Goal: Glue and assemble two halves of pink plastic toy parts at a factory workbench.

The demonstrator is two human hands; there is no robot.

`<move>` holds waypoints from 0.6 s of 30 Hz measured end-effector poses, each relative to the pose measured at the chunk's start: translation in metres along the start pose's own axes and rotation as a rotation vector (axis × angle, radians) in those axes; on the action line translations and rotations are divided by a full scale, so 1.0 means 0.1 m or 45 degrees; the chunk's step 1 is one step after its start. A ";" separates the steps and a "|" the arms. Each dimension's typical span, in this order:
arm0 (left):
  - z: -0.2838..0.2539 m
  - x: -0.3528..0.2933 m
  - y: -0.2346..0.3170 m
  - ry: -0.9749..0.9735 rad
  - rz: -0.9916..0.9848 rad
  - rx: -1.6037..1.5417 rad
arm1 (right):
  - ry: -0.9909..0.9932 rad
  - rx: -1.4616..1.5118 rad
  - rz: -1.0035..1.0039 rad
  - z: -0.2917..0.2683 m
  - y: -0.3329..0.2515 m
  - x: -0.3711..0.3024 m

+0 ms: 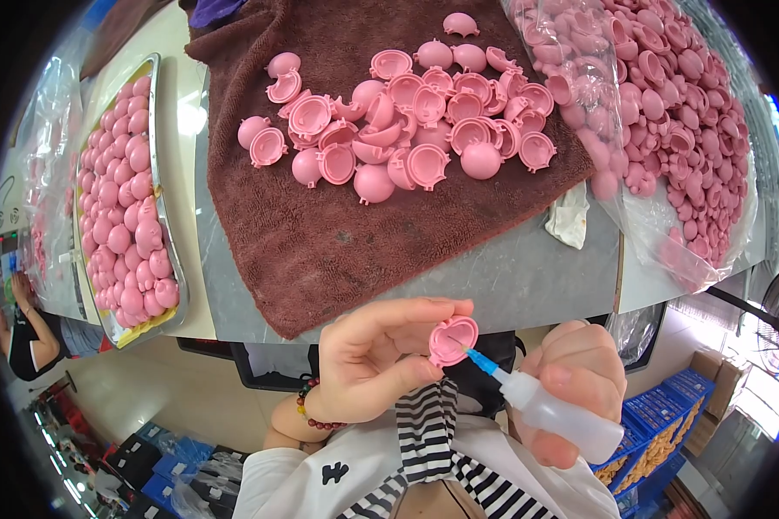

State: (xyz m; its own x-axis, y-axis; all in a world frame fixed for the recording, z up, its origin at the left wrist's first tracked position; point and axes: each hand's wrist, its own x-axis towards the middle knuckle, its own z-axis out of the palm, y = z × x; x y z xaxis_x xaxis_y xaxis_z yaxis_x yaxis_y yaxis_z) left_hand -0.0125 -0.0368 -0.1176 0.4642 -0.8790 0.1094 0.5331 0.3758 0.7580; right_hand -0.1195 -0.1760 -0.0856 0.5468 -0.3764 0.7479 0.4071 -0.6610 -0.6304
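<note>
Far left, a co-worker's arm (47,344), body cut off by the dark lens rim. Metal tray (154,112) next, heaped with pink balls (117,216); lower layers hidden. Clear plastic left of it, contents hard to make out. Brown towel (320,251) across the middle, with overlapping pink half-shells (428,104) at its far part, many partly covered. Near side, left hand (368,350): thumb and fingers pinching one pink shell (456,333), hollow side showing, off the table's near edge. Blue nozzle (483,362) points into it; can't tell if the thin tip touches. Right hand (584,368) clenched around a whitish squeeze bottle (567,417), hiding part of it; liquid level unclear. White rag (568,216) right of towel. Far right, clear bag (649,238) of pink shells, film blurring some. Near right, blue crates (666,415), partly blocked by bottle and hand.
</note>
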 end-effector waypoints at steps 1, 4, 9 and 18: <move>0.00 0.00 0.01 -0.006 0.011 0.023 | 0.000 0.000 0.000 0.00 0.00 0.00; 0.00 0.01 0.00 -0.004 0.029 0.050 | 0.046 -0.046 0.016 0.02 0.00 -0.01; 0.02 0.01 0.02 0.042 0.072 0.149 | 0.044 -0.046 0.016 0.06 0.01 0.00; 0.03 0.02 0.04 0.088 0.189 0.426 | 0.032 -0.053 0.015 0.07 0.00 0.00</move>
State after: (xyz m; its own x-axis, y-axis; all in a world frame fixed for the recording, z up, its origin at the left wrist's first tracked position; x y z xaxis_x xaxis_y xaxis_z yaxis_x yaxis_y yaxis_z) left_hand -0.0113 -0.0381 -0.1127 0.5716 -0.7960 0.1988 0.2011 0.3709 0.9066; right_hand -0.1143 -0.1714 -0.0873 0.5326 -0.4004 0.7456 0.3694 -0.6827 -0.6305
